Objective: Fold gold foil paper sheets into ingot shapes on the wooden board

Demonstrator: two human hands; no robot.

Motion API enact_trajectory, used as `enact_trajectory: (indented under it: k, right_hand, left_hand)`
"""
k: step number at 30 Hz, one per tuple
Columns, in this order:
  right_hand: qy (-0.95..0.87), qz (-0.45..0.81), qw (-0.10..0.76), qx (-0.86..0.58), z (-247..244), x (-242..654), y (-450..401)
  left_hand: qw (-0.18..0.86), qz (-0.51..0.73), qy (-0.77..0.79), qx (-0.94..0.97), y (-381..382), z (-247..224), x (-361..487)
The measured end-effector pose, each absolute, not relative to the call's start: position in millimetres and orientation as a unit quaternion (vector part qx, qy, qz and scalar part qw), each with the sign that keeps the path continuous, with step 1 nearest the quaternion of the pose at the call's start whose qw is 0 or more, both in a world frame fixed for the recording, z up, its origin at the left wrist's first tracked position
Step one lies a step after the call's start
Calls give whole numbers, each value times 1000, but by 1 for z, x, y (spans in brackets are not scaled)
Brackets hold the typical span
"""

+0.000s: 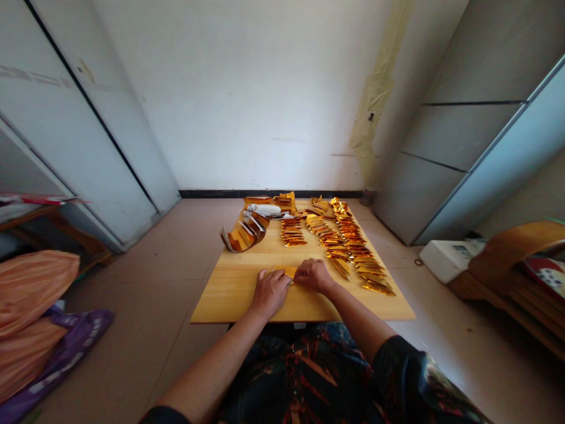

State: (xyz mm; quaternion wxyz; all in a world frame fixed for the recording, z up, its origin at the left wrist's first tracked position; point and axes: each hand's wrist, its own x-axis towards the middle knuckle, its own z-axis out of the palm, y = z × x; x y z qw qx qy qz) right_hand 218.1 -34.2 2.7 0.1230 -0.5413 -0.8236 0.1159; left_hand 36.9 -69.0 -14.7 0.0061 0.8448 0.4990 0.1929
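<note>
A small piece of gold paper (288, 271) lies on the wooden table (229, 294), between my hands. My left hand (270, 290) has its fingers closed on the left side of the paper. From the right, my right hand (313, 275) pinches the paper's other side, its fingertips nearly meeting those of my left hand. The fingers cover much of the paper. Rows of folded gold pieces (356, 250) run down the right side of the table, and a shorter row (292, 232) stands at the middle. A curved stack of gold sheets (244, 234) rests at the left.
A white object (263, 209) lies among gold paper at the table's back edge. Beyond is a wall (265, 118). On the right are a white box (445, 261) and wooden furniture (498, 259); orange and purple bags (37, 294) sit at left.
</note>
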Motion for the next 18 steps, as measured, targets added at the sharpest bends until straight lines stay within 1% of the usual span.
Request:
enact_trajectory:
  k: [6,11,14,18]
  right_hand:
    - [-852,108,154,-489,-5,221,-31]
    - [-856,124,168,-473,-15,224,-25]
    - [-856,143,169,-467,-17,226,-21]
    - [-855,198,171,-447,-16,236,-18]
  left_hand:
    - [12,179,483,857,-70,-16,32]
    - [14,156,450,879,-69,-16,24]
    - [16,152,445,883,-68,-17,21]
    - [17,149,448,881,-69,-16,20]
